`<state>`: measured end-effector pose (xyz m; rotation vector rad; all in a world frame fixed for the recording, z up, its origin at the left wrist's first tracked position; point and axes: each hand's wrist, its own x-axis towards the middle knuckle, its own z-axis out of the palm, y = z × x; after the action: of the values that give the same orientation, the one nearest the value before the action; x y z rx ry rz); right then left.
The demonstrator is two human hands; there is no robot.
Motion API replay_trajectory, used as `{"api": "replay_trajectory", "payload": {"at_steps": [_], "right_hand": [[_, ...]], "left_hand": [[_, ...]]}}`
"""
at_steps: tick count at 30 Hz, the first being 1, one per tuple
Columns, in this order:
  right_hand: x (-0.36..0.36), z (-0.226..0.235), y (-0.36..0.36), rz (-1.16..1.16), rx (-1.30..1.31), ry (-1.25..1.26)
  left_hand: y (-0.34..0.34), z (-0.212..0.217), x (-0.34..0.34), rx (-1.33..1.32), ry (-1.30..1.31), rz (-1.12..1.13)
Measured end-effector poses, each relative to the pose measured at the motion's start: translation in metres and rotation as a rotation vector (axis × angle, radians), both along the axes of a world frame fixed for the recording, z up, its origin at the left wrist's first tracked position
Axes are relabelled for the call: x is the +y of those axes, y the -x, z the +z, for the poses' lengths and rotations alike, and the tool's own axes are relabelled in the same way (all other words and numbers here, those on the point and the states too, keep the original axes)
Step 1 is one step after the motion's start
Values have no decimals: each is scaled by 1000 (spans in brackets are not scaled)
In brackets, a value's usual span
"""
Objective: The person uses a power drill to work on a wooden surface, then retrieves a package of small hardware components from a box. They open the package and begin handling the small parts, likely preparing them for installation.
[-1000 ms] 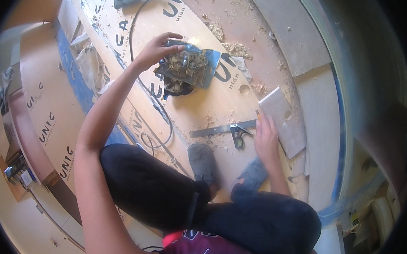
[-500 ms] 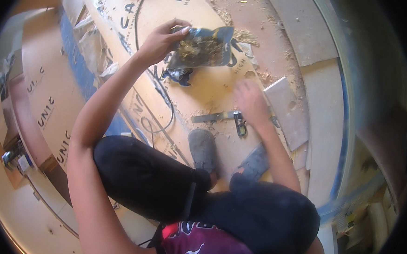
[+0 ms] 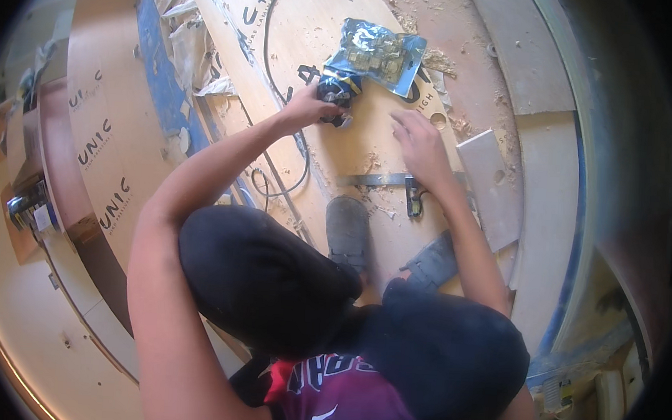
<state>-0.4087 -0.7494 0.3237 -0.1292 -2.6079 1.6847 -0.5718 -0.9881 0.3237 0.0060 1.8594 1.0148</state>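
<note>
Crouched on a plywood sheet, a person's left hand grips the twisted neck of a plastic bag of hardware lying there, while the right hand hovers open above a metal square.

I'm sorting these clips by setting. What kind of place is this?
Probably a carpentry or woodworking site. Plywood sheets cover the floor, sawdust lies scattered, and a metal square rests by the right hand. The left hand grips a bag of hardware.

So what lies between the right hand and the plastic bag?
Head view: only bare plywood with sawdust between right hand and plastic bag; left hand grips its twisted end.
</note>
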Motion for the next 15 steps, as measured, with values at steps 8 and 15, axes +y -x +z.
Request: {"api": "replay_trajectory", "payload": {"at_steps": [8,15], "right_hand": [[-50,6,24,190,-15,265],[-74,0,-13,113,180,297]], "left_hand": [[-52,48,-31,-349,-126,-75],[-55,55,-42,-289,-129,-214]]}}
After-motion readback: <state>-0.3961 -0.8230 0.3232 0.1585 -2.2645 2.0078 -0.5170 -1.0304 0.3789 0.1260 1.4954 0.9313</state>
